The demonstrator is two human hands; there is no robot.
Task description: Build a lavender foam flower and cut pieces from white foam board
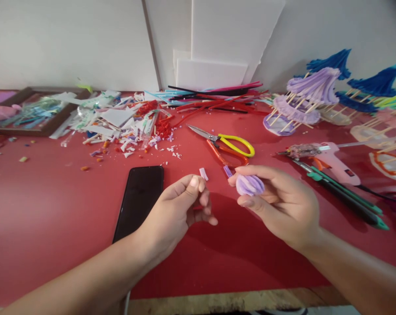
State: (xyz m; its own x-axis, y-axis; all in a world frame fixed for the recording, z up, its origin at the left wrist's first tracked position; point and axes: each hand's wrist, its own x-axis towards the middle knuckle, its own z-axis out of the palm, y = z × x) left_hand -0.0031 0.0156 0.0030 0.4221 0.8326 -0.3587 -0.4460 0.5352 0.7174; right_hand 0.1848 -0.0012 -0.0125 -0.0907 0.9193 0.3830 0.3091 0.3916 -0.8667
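Between the thumb and fingers of my right hand (280,201) is a small rounded bundle of pipe cleaners (249,185), striped in pale and darker purple. My left hand (181,201) is closed in a pinch to the left of it, thumb pressed to the forefinger; whether anything tiny sits there I cannot make out. The other left fingers curl loosely. Just beyond the hands lie a short pale pink piece (203,174) and a short purple piece (228,171). Behind them rest scissors (232,142) with one yellow and one orange handle, blades parted.
A black phone (139,199) lies beside my left hand. On the right are a pink glue gun (339,164), a green-and-black cutter knife (345,192) and several fuzzy carousel-like models (312,89). Scraps (125,120), pipe cleaners (217,98) and a brown tray (48,127) line the back.
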